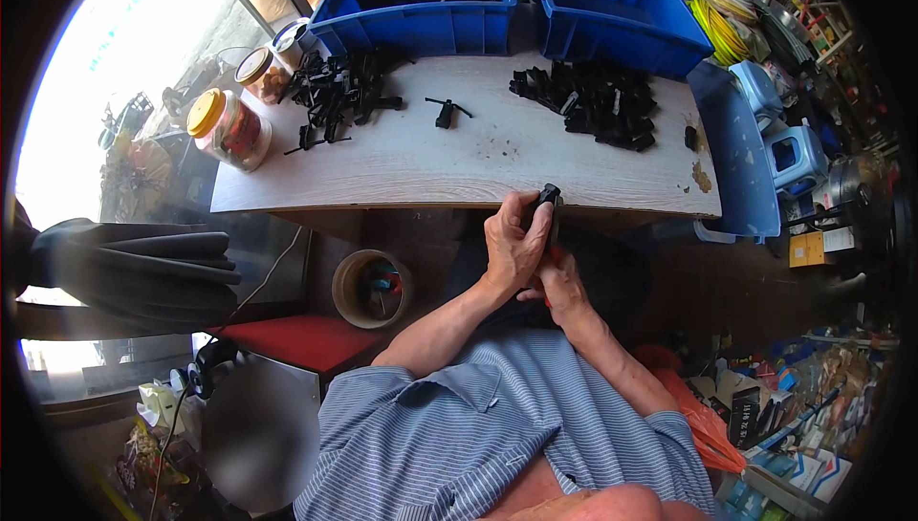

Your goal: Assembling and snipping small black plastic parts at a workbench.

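Note:
My left hand (513, 246) is closed at the front edge of the table, its thumb and fingers pinching a small black plastic part (550, 193). Just below it, my right hand (564, 289) is wrapped round a red-handled hand tool (556, 254). Its head lies by the black part, mostly hidden by my fingers, so its exact kind does not show. One black part with thin arms (446, 114) lies alone on the white wood-grain table (382, 172). Left of it is a loose heap of similar black parts (339, 86); another pile of black pieces (607, 105) lies to the right.
Two blue bins (421, 29) (622, 38) stand along the back; the left one holds black parts. Jars, one a yellow-lidded jar (229, 129), line the left end. A round bucket (344, 301) stands below the table, and blue stools (796, 158) are at the right.

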{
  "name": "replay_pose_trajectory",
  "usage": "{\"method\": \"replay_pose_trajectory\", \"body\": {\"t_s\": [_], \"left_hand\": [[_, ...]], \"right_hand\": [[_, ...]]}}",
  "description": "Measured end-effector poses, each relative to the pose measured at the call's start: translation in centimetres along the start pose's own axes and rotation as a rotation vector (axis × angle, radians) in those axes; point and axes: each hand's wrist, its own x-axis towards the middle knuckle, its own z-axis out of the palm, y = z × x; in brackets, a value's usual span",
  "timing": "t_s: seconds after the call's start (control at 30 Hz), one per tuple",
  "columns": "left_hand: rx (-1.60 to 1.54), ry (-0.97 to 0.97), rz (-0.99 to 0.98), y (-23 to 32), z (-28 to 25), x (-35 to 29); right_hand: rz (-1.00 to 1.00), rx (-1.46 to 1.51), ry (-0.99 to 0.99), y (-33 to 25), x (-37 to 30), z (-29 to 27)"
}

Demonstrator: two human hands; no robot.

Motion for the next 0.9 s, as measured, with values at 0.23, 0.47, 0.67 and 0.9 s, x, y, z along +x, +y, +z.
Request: {"method": "replay_pose_trajectory", "body": {"t_s": [0.23, 0.47, 0.67, 0.9], "left_hand": [[0.124, -0.037, 0.072, 1.3, -0.4, -0.2], [0.244, -0.147, 0.097, 2.9, 0.5, 2.2], [0.268, -0.238, 0.367, 5.8, 5.6, 10.8], [0.931, 0.155, 0.584, 2.6, -2.6, 15.7]], "right_hand": [[0.048, 0.024, -0.01, 0.3, 0.2, -0.1], [0.018, 0.193, 0.055, 0.7, 0.5, -1.0], [0.041, 0.373, 0.236, -0.2, 0.5, -2.4], [0.029, 0.313, 0.204, 0.8, -0.1, -3.0]]}}
